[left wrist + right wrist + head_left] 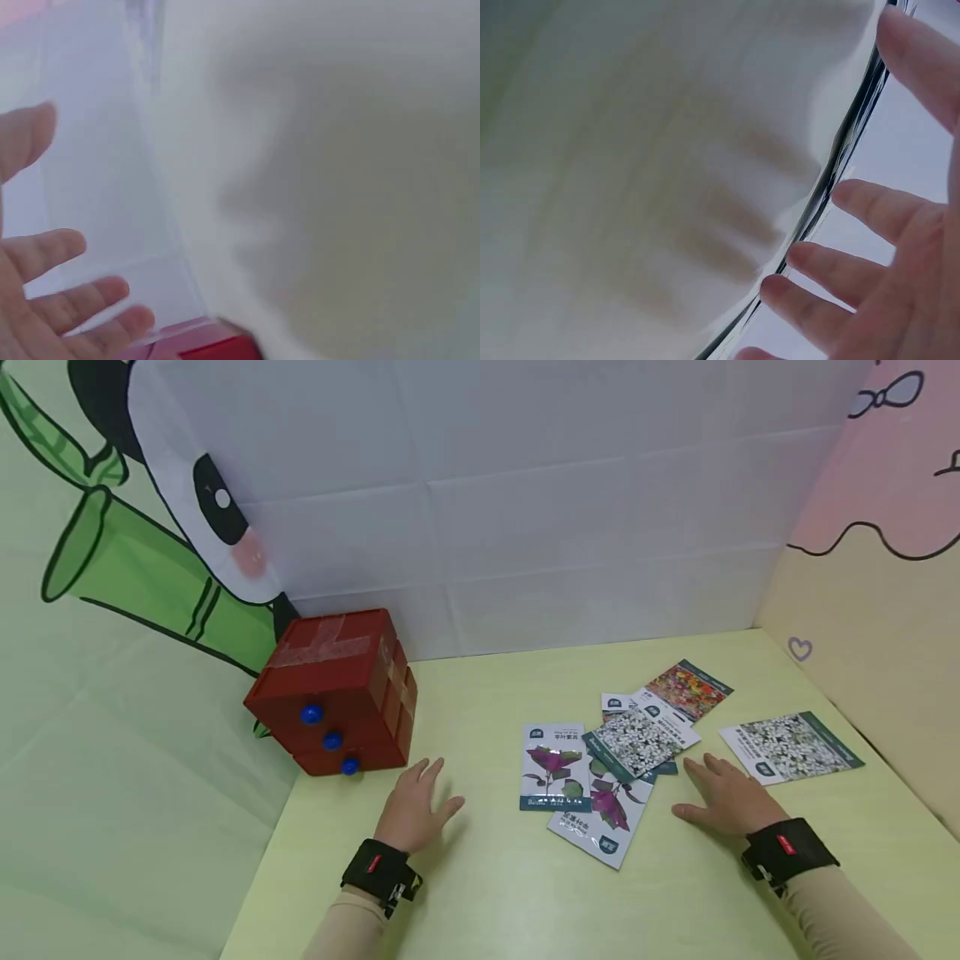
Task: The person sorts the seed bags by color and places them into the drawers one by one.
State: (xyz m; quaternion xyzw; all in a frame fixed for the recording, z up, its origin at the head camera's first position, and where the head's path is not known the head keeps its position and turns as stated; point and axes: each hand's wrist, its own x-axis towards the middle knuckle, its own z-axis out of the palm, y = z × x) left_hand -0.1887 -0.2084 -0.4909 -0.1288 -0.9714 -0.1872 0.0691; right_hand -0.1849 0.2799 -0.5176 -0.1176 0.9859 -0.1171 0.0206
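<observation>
My left hand [414,808] hovers over the table just right of the red drawer box, its fingers spread and holding nothing. In the left wrist view the fingers [90,300] stand apart, with a corner of the red box [221,346] below them. My right hand [726,795], also with spread fingers and nothing in it, is between the pile of seed packets and a white-flower packet [792,747] at the right. The pile holds a purple-plant packet [555,768], another beneath it [606,827], a white-flower packet [641,739] and an orange-flower packet [688,689].
The red drawer box [330,693] has three blue knobs and clear tape on top and side, standing at the table's back left. A white cloth wall [525,527] closes the back; printed cloth panels flank both sides. The pale yellow table [480,893] runs toward me.
</observation>
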